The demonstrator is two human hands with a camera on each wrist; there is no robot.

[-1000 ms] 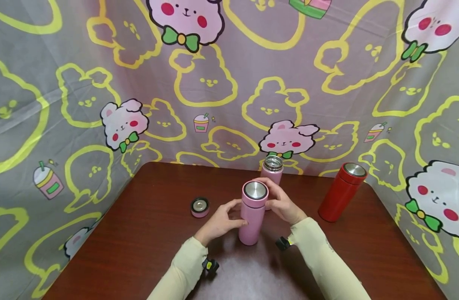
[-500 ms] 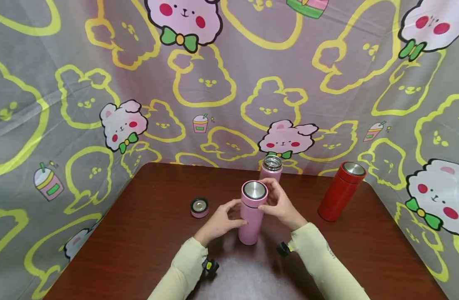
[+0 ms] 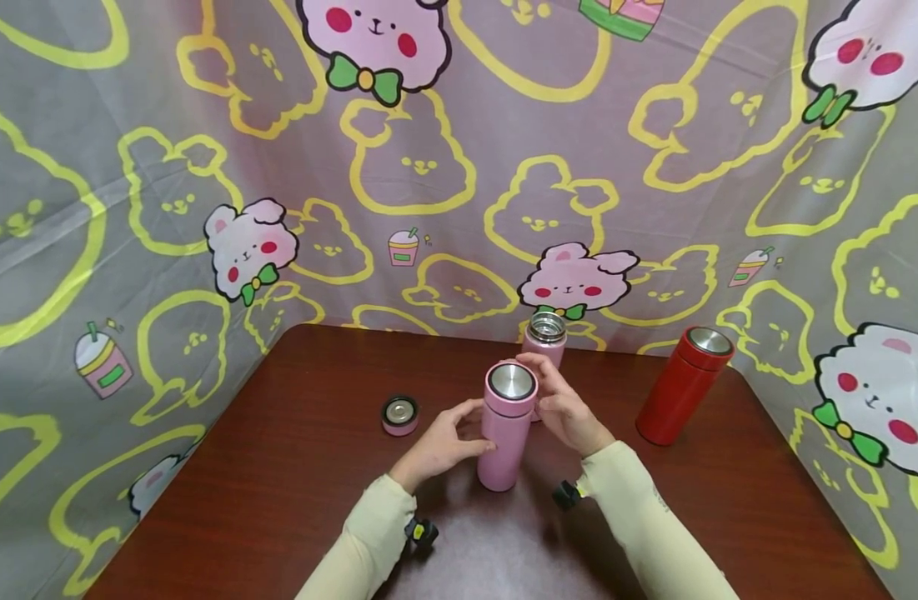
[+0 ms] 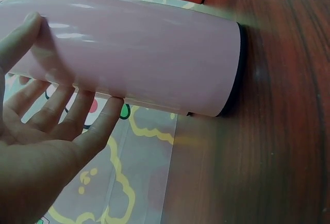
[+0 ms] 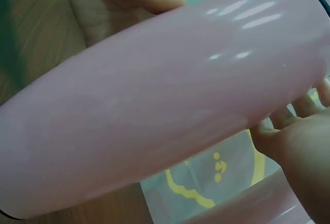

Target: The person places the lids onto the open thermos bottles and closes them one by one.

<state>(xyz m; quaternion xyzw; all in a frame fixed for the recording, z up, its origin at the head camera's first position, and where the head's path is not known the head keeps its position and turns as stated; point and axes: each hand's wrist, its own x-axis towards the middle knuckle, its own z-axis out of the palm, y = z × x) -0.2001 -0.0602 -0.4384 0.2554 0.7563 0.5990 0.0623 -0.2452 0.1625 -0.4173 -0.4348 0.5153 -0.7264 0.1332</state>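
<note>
At lower centre, the left hand point(image 3: 443, 442) grips the upright pink bottle point(image 3: 502, 450). The right hand point(image 3: 569, 417) has drawn its thumb off the front of the lid point(image 3: 511, 388), suggesting a loosened hold; whether its fingers grip, I can't tell.

1. A person's left hand point(image 3: 447, 437) holds a pink bottle point(image 3: 499, 458) by its side, thumb in front.
2. The right hand point(image 3: 567, 408) curls at the right of that bottle's metal-topped cap point(image 3: 513, 382).
3. Behind, partly hidden, stands an open bottle point(image 3: 543, 348), pink with a bare metal mouth.
4. A small pink lid point(image 3: 400, 418) lies on the brown table point(image 3: 301, 467), left of the hands.
5. A red bottle point(image 3: 674, 398), capped, stands to the right.
6. Cartoon-printed cloth point(image 3: 428, 233) hangs around the table's back and sides.
</note>
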